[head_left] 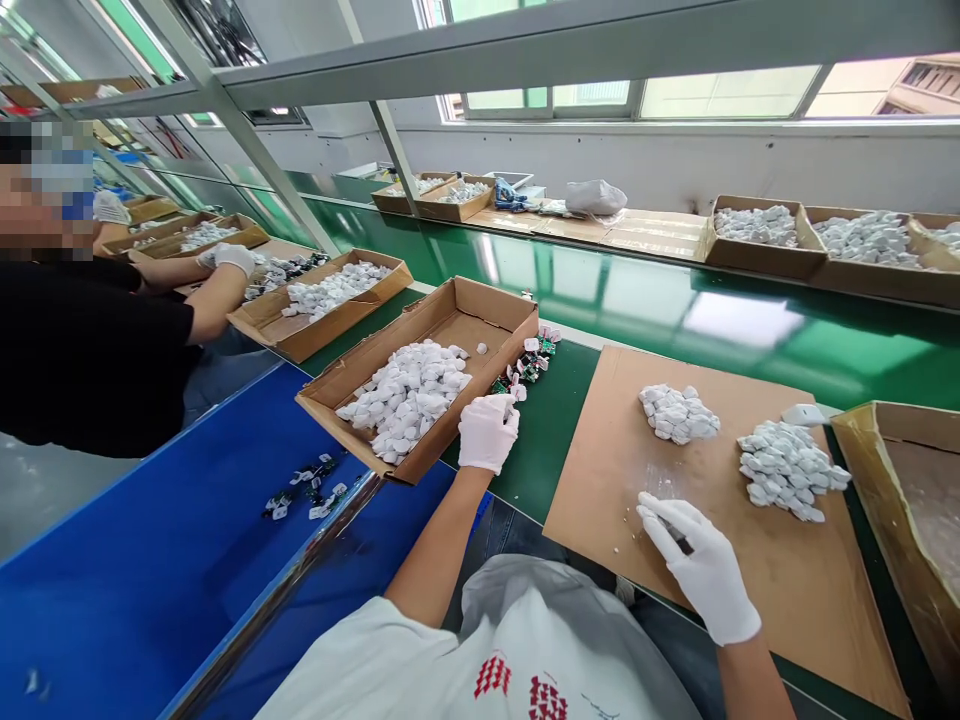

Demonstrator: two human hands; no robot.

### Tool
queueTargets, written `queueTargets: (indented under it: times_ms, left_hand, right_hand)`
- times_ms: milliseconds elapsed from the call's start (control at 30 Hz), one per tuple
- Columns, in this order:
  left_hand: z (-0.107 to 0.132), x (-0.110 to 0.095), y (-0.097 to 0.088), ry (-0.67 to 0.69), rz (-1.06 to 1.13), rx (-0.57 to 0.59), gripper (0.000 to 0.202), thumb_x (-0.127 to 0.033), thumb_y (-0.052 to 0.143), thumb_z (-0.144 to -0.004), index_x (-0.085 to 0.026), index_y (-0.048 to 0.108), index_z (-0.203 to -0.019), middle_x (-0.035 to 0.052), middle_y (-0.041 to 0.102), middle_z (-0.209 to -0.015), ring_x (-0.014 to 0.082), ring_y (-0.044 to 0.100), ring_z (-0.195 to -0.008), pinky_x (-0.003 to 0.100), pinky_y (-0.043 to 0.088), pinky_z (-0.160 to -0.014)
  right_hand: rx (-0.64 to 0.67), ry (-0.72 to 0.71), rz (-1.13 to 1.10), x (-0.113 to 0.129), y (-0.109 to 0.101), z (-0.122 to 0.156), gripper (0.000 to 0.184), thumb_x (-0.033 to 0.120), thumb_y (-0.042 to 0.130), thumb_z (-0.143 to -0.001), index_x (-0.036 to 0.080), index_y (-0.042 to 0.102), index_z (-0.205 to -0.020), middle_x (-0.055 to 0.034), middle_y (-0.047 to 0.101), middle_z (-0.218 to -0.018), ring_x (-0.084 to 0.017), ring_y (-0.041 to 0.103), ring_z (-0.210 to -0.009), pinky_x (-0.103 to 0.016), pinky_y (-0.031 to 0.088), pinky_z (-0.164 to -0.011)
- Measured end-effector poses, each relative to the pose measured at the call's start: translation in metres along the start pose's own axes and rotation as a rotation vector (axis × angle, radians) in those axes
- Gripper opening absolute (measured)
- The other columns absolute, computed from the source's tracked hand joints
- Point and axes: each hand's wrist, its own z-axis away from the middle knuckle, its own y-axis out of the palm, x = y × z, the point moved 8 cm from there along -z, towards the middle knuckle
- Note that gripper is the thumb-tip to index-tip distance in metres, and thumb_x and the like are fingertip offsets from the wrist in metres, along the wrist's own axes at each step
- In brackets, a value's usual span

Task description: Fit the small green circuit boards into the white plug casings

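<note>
My left hand [489,434], in a white glove, is at the near right edge of a cardboard box [427,465] that holds a heap of small white plastic pieces [412,395]. Its fingers are curled together; whatever they hold is hidden. Just beyond the fingertips lie small green circuit boards with white parts [531,362]. My right hand [699,568], also gloved, hovers low over a flat cardboard sheet [600,460] with its fingers stretched out and nothing visible in them. On that sheet lie a smaller pile of white pieces [679,413] and a larger pile [791,468].
A cardboard box with a taped rim [855,430] stands at the far right. Blue sheeting [187,540] at the left carries some circuit boards [307,485]. A co-worker [90,350] works at the left beside another box [300,345]. A metal beam [525,60] crosses overhead.
</note>
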Motion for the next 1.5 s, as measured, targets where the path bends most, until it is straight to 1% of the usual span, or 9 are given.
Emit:
queueTargets:
  times_ms: [100, 300, 467, 633, 800, 933, 1167, 1367, 1500]
  left_hand:
    - [0.021, -0.032, 0.008, 0.193, 0.253, 0.052, 0.022, -0.023, 0.056, -0.081, -0.020, 0.066, -0.100, 0.0058, 0.069, -0.084, 0.0217, 0.062, -0.088, 0.035, 0.045, -0.086]
    - [0.085, -0.095, 0.039, 0.426, 0.661, 0.426, 0.014, -0.020, 0.057, -0.078, -0.021, 0.062, -0.091, 0.0057, 0.068, -0.097, 0.0151, 0.061, -0.079, 0.030, 0.050, -0.079]
    - [0.092, -0.086, 0.041, 0.135, 0.789, 0.410, 0.028, -0.027, 0.069, -0.069, -0.020, 0.057, -0.094, 0.0055, 0.067, -0.095, 0.0159, 0.063, -0.079, 0.034, 0.052, -0.081]
    - [0.079, -0.067, 0.060, -0.275, 0.870, 0.458, 0.026, -0.037, 0.058, -0.079, -0.018, 0.053, -0.095, 0.0023, 0.063, -0.079, 0.0143, 0.063, -0.063, 0.030, 0.055, -0.056]
    - [0.072, -0.077, 0.061, 0.004, 0.502, 0.532, 0.039, -0.022, 0.073, -0.060, -0.019, 0.064, -0.098, 0.0071, 0.063, -0.096, 0.0226, 0.061, -0.090, 0.036, 0.054, -0.077]
    - [0.077, -0.085, 0.056, 0.168, 0.266, 0.481, 0.023, -0.023, 0.072, -0.062, -0.020, 0.070, -0.084, 0.0081, 0.065, -0.100, 0.0263, 0.057, -0.098, 0.039, 0.047, -0.088]
    - [0.101, -0.121, 0.073, -0.041, 0.874, 0.694, 0.038, -0.029, 0.067, -0.071, -0.021, 0.066, -0.107, 0.0040, 0.071, -0.087, 0.0191, 0.065, -0.075, 0.033, 0.054, -0.073]
    - [0.116, -0.145, 0.091, -0.261, 1.490, 1.022, 0.044, -0.040, 0.070, -0.072, -0.016, 0.068, -0.108, 0.0069, 0.071, -0.090, 0.0188, 0.065, -0.077, 0.038, 0.052, -0.083]
    - [0.115, -0.140, 0.102, -0.438, 1.637, 1.046, 0.042, -0.035, 0.079, -0.064, -0.015, 0.072, -0.100, 0.0074, 0.071, -0.084, 0.0160, 0.063, -0.068, 0.037, 0.053, -0.076]
  right_hand:
    - [-0.026, 0.083, -0.082, -0.010, 0.001, 0.004, 0.026, 0.033, 0.055, -0.087, 0.026, 0.063, -0.111, -0.0047, 0.067, -0.091, -0.015, 0.064, -0.069, -0.028, 0.058, -0.062]
    - [-0.051, 0.138, -0.132, -0.019, 0.001, 0.006, 0.023, 0.029, 0.055, -0.087, 0.024, 0.062, -0.108, -0.0063, 0.066, -0.103, -0.016, 0.067, -0.079, -0.032, 0.060, -0.073]
    - [-0.038, 0.094, -0.130, -0.013, 0.000, 0.002, 0.023, 0.025, 0.056, -0.085, 0.024, 0.063, -0.107, -0.0078, 0.063, -0.113, -0.016, 0.069, -0.079, -0.031, 0.061, -0.073]
    - [-0.061, 0.138, -0.116, -0.015, 0.002, 0.004, 0.023, 0.028, 0.055, -0.086, 0.022, 0.063, -0.106, -0.0049, 0.069, -0.096, -0.015, 0.068, -0.074, -0.030, 0.060, -0.070]
    - [-0.062, 0.136, -0.093, -0.016, 0.003, 0.006, 0.026, 0.030, 0.055, -0.086, 0.023, 0.062, -0.110, -0.0035, 0.071, -0.090, -0.016, 0.068, -0.075, -0.031, 0.059, -0.071]
    - [-0.028, 0.140, -0.049, -0.011, 0.002, 0.005, 0.018, 0.030, 0.055, -0.087, 0.025, 0.066, -0.100, -0.0022, 0.072, -0.088, -0.015, 0.067, -0.069, -0.028, 0.057, -0.064]
    - [-0.136, -0.116, -0.115, 0.031, -0.012, -0.009, 0.020, 0.021, 0.059, -0.085, 0.028, 0.066, -0.102, -0.0022, 0.071, -0.095, -0.018, 0.066, -0.090, -0.035, 0.056, -0.082]
    - [-0.217, -0.053, -0.101, 0.022, -0.021, -0.008, 0.024, 0.017, 0.060, -0.084, 0.028, 0.064, -0.104, -0.0029, 0.070, -0.102, -0.018, 0.065, -0.094, -0.035, 0.055, -0.084]
    - [-0.250, -0.068, -0.112, 0.018, -0.024, -0.005, 0.023, 0.017, 0.062, -0.082, 0.027, 0.064, -0.103, -0.0027, 0.070, -0.103, -0.018, 0.067, -0.093, -0.035, 0.055, -0.085]
